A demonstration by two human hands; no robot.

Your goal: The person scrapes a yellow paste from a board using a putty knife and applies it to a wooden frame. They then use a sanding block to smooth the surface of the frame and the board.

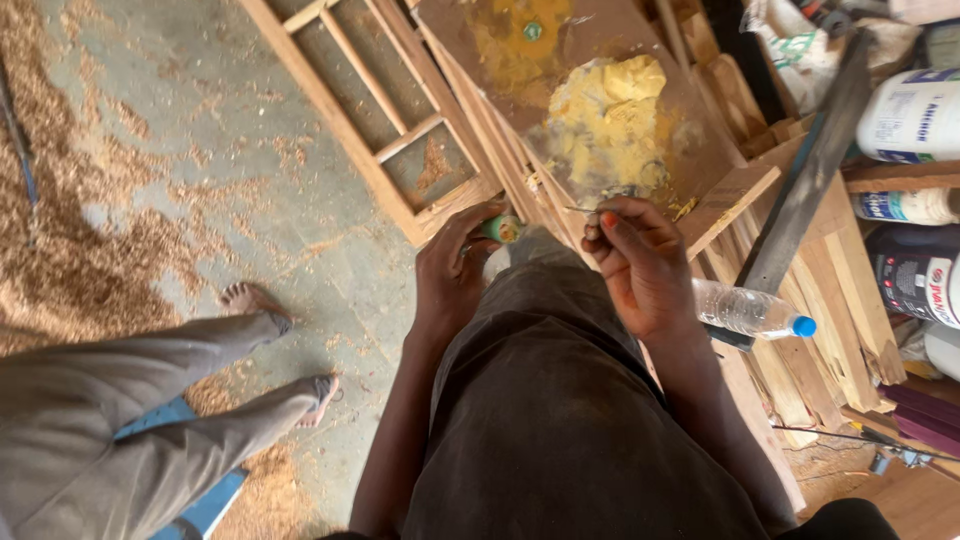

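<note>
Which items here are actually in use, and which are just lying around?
In use:
left hand on a small green-capped container
right hand pinching a thin metal blade
yellow putty on brown board

Lying about:
plastic water bottle
wooden frame
white tubs
sawdust

The person wore a dark brown, loosely creased garment (560, 420) that filled the frame from centre to six o'clock. Both forearms were bare, without sleeves. The left hand (450, 275) lay toward eleven o'clock of the garment, and the right hand (640, 262) toward one o'clock carried an orange-red painted thumbnail.
</note>
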